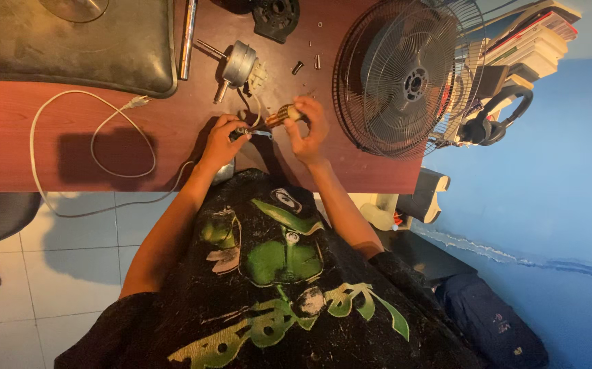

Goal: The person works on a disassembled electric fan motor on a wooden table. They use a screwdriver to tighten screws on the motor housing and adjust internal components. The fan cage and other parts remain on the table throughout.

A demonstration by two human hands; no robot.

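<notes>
Fingers [301, 109] of the right hand [307, 130] close around a small brass-coloured cylindrical part [284, 115]; the left hand [222, 140] pinches a thin dark tool [255, 132]. Both hover just below the grey fan motor [240, 65] on the table [173, 147]. Steadying the part would likely help. The fan grille [405, 75] lies right of the motor.

A home desk turned repair bench

We see a room in a home, not a fitted workshop: a reddish wooden desk [71, 116] stands on pale floor tiles [57, 239] against a blue painted wall [548, 171], with stacked books [528, 41] and headphones [497, 119] at its edge, while a fan grille [405, 75], a small motor [238, 65] and loose screws [306, 65] lie across it
</notes>
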